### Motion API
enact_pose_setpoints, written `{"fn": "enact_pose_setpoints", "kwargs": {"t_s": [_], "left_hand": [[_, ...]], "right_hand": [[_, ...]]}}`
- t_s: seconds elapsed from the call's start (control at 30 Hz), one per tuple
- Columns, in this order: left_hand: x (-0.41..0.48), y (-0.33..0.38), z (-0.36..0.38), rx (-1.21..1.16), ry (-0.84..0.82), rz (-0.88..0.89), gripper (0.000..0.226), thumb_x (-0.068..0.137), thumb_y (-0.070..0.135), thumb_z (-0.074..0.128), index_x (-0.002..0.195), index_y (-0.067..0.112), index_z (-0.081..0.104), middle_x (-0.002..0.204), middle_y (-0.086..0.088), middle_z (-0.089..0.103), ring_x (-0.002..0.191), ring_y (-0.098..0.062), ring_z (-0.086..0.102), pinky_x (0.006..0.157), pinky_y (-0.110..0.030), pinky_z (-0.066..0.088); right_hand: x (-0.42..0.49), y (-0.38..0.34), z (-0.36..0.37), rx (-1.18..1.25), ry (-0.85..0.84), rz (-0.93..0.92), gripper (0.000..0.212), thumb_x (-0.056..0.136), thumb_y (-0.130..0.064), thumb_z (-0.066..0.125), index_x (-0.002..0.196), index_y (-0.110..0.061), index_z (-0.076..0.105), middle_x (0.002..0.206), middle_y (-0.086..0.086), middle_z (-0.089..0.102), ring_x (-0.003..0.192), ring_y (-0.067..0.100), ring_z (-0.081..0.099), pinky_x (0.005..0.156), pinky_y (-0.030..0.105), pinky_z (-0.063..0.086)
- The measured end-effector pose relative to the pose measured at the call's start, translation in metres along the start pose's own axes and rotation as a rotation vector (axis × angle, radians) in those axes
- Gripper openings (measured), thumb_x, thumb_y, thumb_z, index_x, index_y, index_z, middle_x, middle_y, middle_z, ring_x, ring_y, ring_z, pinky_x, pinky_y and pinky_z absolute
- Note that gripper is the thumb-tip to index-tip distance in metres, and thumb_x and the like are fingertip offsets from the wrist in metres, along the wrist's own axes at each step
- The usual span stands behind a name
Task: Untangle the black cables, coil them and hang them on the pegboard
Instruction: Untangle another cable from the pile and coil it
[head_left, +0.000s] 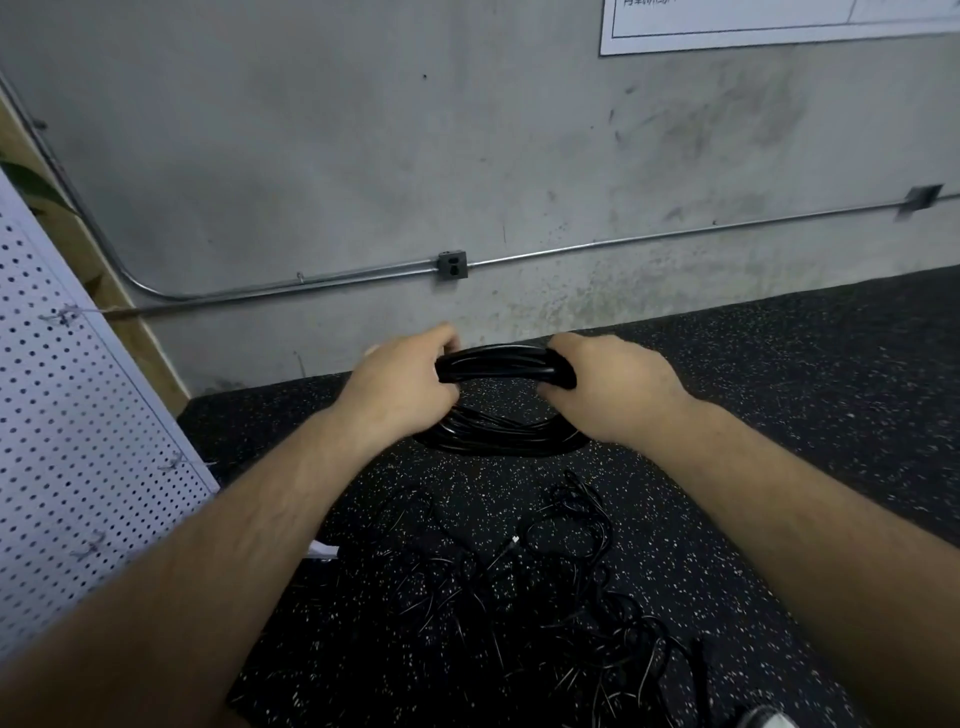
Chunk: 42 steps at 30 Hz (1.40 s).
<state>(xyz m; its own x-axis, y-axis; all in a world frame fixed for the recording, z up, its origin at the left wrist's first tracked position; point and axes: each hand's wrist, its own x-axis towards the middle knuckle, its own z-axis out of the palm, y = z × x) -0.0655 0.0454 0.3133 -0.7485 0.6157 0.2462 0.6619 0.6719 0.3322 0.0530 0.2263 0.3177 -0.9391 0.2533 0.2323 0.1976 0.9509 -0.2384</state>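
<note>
Risks first, biggest item down.

Pegboard (78, 415) at far left, well apart from the coil. Needs a carry across, so likely to shed loops on the way if gripped only at the top arc.

Tangle (545, 597) of thin black cables loose on the speckled floor (779, 415), nearest the camera, below the forearms. Easy to step into or drag along, tightening knots. Cannot tell whether any strand runs up into the coil; if so, risk of yanking the pile on lift.

Coil (498, 364) of thicker black cable up between both hands, top arc gripped, lower loops sagging wide toward the floor. Cannot tell if touching it. No tie or wrap visible, so judged prone to springing open or twisting into a figure-eight on releasing either grip.

Left hand (400, 384) curled round the coil's left end, right hand (613, 389) curled round its right end, fingers wrapped under. Both occupied, so nothing free to steady the board or guide a hook.

Hooks (62, 314) on the board small and thin-looking, too small to judge shape. Might not take a bundle this fat, or might catch only a few loops and leave the rest dangling.

Containers: none in view. No bin, box or tray; cables either in hand or on the floor.
</note>
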Motion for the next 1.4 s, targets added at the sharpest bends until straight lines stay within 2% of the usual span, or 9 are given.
{"fn": "enact_pose_setpoints", "kwargs": {"t_s": [0.17,0.4,0.6,0.8,0.9,1.0,1.13,1.23,1.4], "left_hand": [[-0.002,-0.011,-0.001,-0.021,-0.08,-0.039,0.021,0.085,0.016,0.066,0.092,0.031,0.054,0.082,0.008,0.064,0.073,-0.013,0.063,0.059,-0.029,0.043],[0.002,-0.014,0.002,-0.122,-0.088,-0.028,0.016,0.094,0.022,0.066,0.08,0.029,0.062,0.079,0.007,0.067,0.072,-0.01,0.065,0.055,-0.023,0.045],[-0.002,-0.015,0.004,0.065,0.07,0.147,0.012,0.096,0.019,0.062,0.092,0.025,0.052,0.086,0.014,0.042,0.073,-0.007,0.05,0.058,-0.017,0.03],[-0.009,0.003,0.004,0.159,0.033,0.272,0.015,0.09,0.013,0.061,0.103,0.018,0.056,0.093,0.009,0.044,0.083,-0.015,0.053,0.071,-0.027,0.039],[-0.008,0.002,0.0,-0.059,0.116,0.216,0.017,0.087,0.021,0.069,0.099,0.028,0.06,0.096,0.018,0.054,0.096,-0.014,0.06,0.092,-0.035,0.047],[-0.01,0.002,-0.005,-0.268,0.242,0.021,0.074,0.08,0.047,0.081,0.143,0.034,0.044,0.139,0.017,0.042,0.129,-0.007,0.039,0.119,-0.035,0.021],[-0.019,0.014,0.006,-0.999,-0.052,-0.411,0.121,0.059,0.076,0.083,0.157,0.035,0.023,0.16,-0.007,0.038,0.141,-0.028,0.043,0.119,-0.056,0.029],[-0.02,0.019,0.008,-1.349,-0.337,-0.448,0.075,0.073,0.071,0.076,0.136,0.033,0.06,0.13,-0.013,0.068,0.115,-0.033,0.068,0.102,-0.057,0.051],[-0.015,0.02,0.013,-1.485,-0.014,-0.439,0.037,0.094,0.035,0.07,0.114,0.004,0.065,0.089,-0.007,0.067,0.063,-0.016,0.066,0.057,-0.032,0.059]], "right_hand": [[0.004,-0.007,0.006,0.099,-0.085,-0.02,0.013,0.096,-0.022,0.058,0.086,-0.024,0.049,0.078,-0.004,0.058,0.068,0.019,0.06,0.053,0.028,0.044],[0.007,-0.012,0.002,0.007,0.054,-0.075,0.015,0.099,-0.024,0.056,0.11,-0.013,0.057,0.081,0.0,0.057,0.072,0.025,0.058,0.061,0.033,0.047],[0.006,-0.017,0.0,-0.217,0.031,-0.048,0.024,0.097,-0.027,0.055,0.118,-0.016,0.05,0.078,-0.004,0.051,0.073,0.023,0.054,0.063,0.034,0.042],[-0.003,-0.035,0.013,-0.142,-0.002,-0.319,0.044,0.097,-0.03,0.056,0.136,-0.016,0.041,0.112,0.008,0.063,0.086,0.028,0.062,0.071,0.037,0.047],[0.001,-0.031,0.02,0.051,-0.024,-0.281,0.036,0.099,-0.018,0.052,0.134,-0.014,0.044,0.101,0.009,0.061,0.076,0.026,0.058,0.064,0.039,0.047],[0.004,-0.022,0.022,0.318,0.028,-0.129,0.025,0.102,-0.016,0.051,0.127,-0.013,0.046,0.087,0.005,0.063,0.07,0.022,0.061,0.058,0.037,0.048],[0.005,-0.02,0.02,0.611,0.162,0.04,0.021,0.103,-0.014,0.05,0.123,-0.018,0.047,0.084,-0.007,0.062,0.065,0.004,0.059,0.049,0.013,0.038],[0.006,-0.028,0.021,0.785,0.188,0.082,0.018,0.105,-0.019,0.05,0.123,-0.021,0.049,0.084,-0.01,0.061,0.065,0.0,0.056,0.054,0.011,0.038],[0.004,-0.04,0.025,0.907,0.109,0.185,0.019,0.103,-0.028,0.055,0.118,-0.019,0.051,0.091,-0.01,0.062,0.08,0.006,0.062,0.06,0.014,0.041]]}}
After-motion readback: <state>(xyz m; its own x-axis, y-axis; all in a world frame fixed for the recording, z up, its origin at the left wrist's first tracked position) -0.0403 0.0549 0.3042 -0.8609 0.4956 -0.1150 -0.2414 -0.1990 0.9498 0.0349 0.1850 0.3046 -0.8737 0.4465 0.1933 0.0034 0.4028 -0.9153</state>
